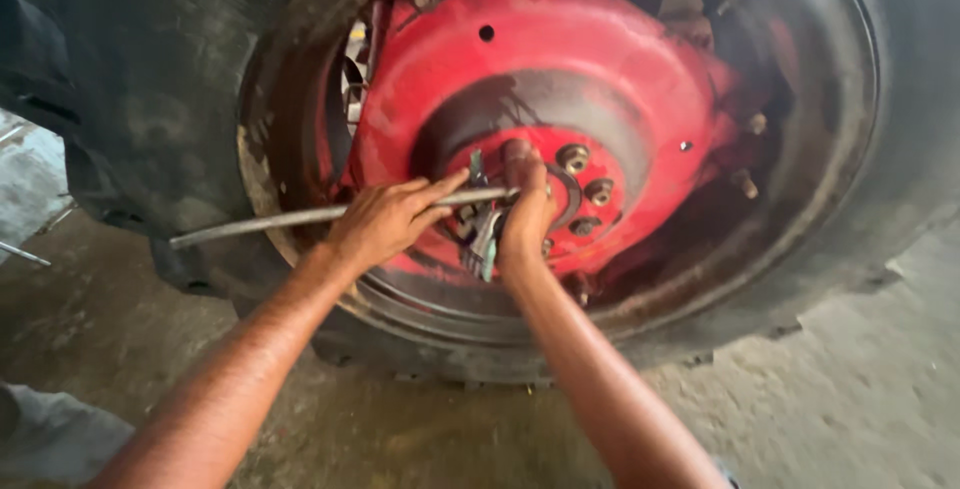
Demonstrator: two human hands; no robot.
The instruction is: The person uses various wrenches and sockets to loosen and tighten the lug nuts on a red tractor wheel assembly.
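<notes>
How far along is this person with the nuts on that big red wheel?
Nothing looks plainly finished. Three lug nuts to the right of the hands sit on their studs at the red hub. In hand: the left hand lies on a long metal bar, and the right hand grips the hub end, where the fitting is hidden. Those visible nuts appear to be left.

A red wheel disc (pixel 600 69) sits in a rusty brown rim (pixel 290 139), crossed by a grey metal bar (pixel 290 219).
</notes>
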